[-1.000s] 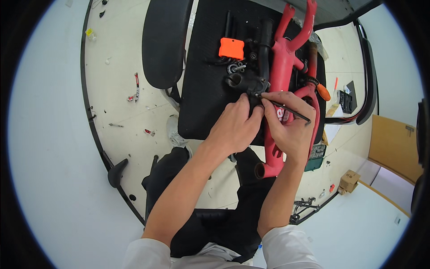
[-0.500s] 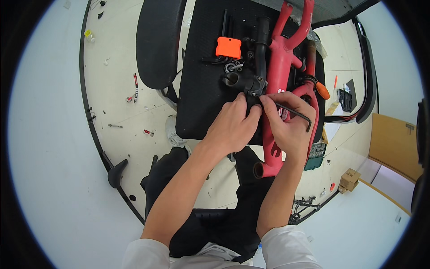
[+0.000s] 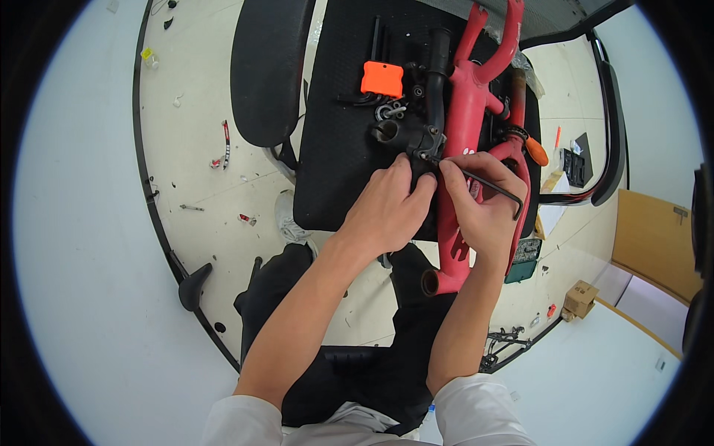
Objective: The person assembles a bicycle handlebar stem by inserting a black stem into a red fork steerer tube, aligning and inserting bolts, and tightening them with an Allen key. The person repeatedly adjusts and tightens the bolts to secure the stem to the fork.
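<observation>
My left hand [image 3: 387,204] is closed around the lower part of a black handlebar [image 3: 436,97], just below its clamped black stem [image 3: 405,139]. In my right hand [image 3: 487,212] is a black hex key [image 3: 492,187], pinched between thumb and fingers. Its bent end sticks out to the right, past my fingers, while its other end points at the bolts of the stem clamp. Whether the tip sits in a bolt I cannot tell. A red bicycle frame [image 3: 464,123] lies right beside the handlebar, partly under my right hand.
All this rests on a black chair seat [image 3: 331,163]. An orange hex key holder [image 3: 382,79] and loose metal parts lie beyond the stem. A red fork [image 3: 518,111] and an orange handle [image 3: 536,152] are at the right. A black armrest [image 3: 271,70] stands left.
The hex key and my right fingertips have shifted slightly right, away from the clamp. My left hand keeps its grip on the handlebar.
</observation>
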Demonstrator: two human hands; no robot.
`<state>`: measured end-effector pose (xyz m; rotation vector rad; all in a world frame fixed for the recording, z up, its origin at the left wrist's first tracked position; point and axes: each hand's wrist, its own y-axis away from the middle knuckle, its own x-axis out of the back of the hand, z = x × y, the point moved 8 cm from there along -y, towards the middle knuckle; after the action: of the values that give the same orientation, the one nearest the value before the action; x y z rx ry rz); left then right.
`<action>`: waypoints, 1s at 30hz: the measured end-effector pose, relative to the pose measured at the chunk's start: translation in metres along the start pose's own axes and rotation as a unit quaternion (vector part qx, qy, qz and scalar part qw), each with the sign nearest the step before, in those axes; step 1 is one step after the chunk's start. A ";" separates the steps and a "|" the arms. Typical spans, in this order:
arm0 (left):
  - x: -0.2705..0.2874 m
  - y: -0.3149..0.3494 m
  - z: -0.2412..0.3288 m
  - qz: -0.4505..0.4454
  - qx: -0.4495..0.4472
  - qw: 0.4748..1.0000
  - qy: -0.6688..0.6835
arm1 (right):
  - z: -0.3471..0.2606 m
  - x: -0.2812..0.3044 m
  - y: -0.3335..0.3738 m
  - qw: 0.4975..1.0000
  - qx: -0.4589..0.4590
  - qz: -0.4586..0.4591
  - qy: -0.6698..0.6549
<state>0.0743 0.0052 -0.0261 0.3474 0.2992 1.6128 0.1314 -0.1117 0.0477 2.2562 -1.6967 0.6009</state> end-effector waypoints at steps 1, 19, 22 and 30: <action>0.000 0.000 -0.001 0.003 -0.001 1.000 -0.004 | 0.000 0.000 0.000 1.000 -0.003 -0.002 -0.002; 0.000 -0.002 -0.003 0.011 -0.010 1.000 -0.013 | 0.006 -0.011 0.010 0.996 0.080 0.037 -0.024; 0.001 -0.001 -0.005 0.017 -0.012 1.000 -0.012 | 0.002 -0.016 0.009 0.994 0.102 0.025 -0.036; 0.001 -0.002 -0.004 0.019 -0.015 1.000 -0.011 | 0.005 -0.012 0.011 0.997 0.043 0.063 0.029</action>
<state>0.0748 0.0059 -0.0303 0.3483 0.2526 1.6477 0.1185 -0.1066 0.0371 2.1767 -1.8280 0.7735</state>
